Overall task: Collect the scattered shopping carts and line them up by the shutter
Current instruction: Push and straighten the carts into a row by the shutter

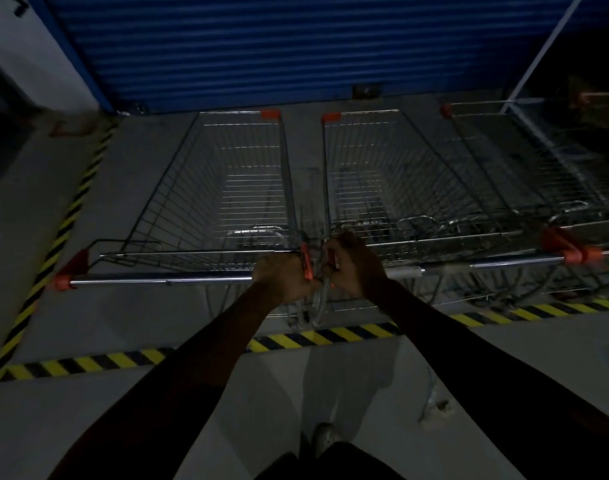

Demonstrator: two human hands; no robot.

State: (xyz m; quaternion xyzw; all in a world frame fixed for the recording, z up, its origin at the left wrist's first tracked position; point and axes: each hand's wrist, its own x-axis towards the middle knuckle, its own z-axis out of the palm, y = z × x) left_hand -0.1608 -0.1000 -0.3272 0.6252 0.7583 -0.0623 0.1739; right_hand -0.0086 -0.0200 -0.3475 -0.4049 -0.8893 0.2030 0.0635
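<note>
Three wire shopping carts with orange corner caps stand side by side, noses toward the blue roller shutter. The left cart has a chrome push bar running left from my left hand, which is closed on the bar's right end by its orange cap. My right hand is closed on the left end of the middle cart's handle. Both hands sit almost touching between the two carts. The right cart is partly cut off by the frame edge.
Yellow-and-black hazard tape marks the floor behind the carts and along the left side. A white wall is at the left and a pale metal frame at the right. The grey floor has a chipped patch. My shoe shows below.
</note>
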